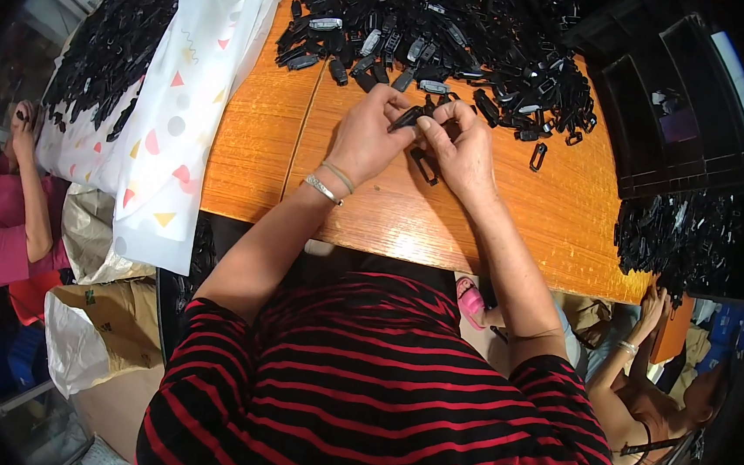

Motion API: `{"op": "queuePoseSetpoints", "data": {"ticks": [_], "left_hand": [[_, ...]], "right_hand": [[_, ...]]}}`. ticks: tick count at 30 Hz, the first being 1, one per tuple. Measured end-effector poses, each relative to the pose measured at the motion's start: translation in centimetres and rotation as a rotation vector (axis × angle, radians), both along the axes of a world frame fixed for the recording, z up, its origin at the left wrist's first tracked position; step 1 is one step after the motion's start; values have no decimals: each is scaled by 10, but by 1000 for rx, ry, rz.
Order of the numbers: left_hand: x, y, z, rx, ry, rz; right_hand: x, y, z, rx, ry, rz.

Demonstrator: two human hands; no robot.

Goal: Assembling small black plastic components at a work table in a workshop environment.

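Observation:
My left hand (369, 136) and my right hand (464, 154) meet over the wooden table, in front of a big heap of black plastic parts (388, 33). Pinched in the fingers of my left hand is a small dark, elongated plastic part (406, 119). The thumb and forefinger of my right hand are closed beside it on a small black piece (431, 109), partly hidden by the fingers. Below the hands lies a black oblong plastic frame (424, 167) with an open middle. Some parts in the heap have grey, glossy faces.
One loose frame (538, 156) lies right of my hands. A white patterned sheet (171, 120) hangs over the table's left side, with more black parts beyond. Black crates (679, 108) stand at right above another pile (682, 239). Co-workers sit left (19, 213) and right (639, 393).

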State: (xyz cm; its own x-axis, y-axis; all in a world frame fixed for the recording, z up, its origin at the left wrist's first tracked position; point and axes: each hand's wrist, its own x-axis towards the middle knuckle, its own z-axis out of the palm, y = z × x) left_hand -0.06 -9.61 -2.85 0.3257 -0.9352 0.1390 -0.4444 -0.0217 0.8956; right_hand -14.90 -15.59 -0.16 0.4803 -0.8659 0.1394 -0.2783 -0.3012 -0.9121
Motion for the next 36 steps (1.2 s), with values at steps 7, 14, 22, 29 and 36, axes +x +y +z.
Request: {"op": "queuePoseSetpoints", "data": {"ticks": [7,14,22,29,36], "left_hand": [[-5,22,15,5,926,-121],[14,28,-6,-72,1272,-262],[28,31,-17,48,1394,-551],[27,35,3,-23,1271,-376],[25,35,1,-65,1082,-169]], "right_hand": [[10,6,1,-197,9,-30],[17,25,22,-286,-112,65],[14,27,21,-389,-164,125],[6,29,20,-8,-252,148],[12,39,22,-155,-194,18]]}}
